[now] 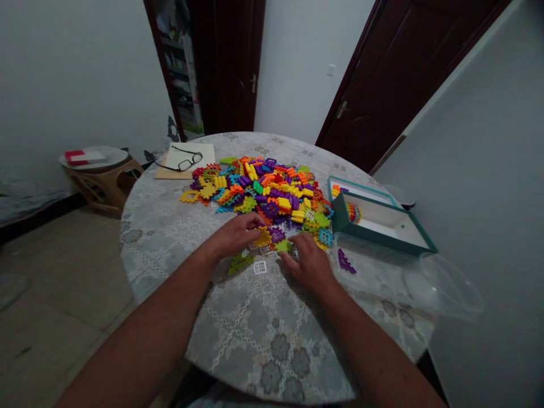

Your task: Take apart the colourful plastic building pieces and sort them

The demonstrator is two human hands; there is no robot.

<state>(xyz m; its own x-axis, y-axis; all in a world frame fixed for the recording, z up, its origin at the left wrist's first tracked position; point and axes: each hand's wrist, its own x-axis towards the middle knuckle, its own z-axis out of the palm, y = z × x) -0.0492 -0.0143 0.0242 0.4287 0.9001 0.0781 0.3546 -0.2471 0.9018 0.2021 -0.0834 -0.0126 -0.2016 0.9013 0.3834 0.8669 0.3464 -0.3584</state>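
My left hand (pixel 241 233) pinches a yellow toothed plastic building piece (pixel 263 237) between thumb and fingers. Right behind it lies a purple toothed piece (pixel 277 234); whether the two are joined I cannot tell. A lime-green toothed piece (pixel 282 246) sits between the thumb and forefinger of my right hand (pixel 309 259). On the cloth before my hands are a small white window-shaped piece (pixel 260 267) and a green piece (pixel 240 263). Beyond them spreads a heap of colourful building pieces (pixel 272 190).
At right stand a green-edged box (pixel 382 229) with some pieces in it and a clear plastic container (pixel 374 272) holding a purple piece (pixel 346 262). Eyeglasses (pixel 185 164) rest on paper (pixel 204 152) at the back left. A stool (pixel 102 170) stands beside the round table (pixel 263 328).
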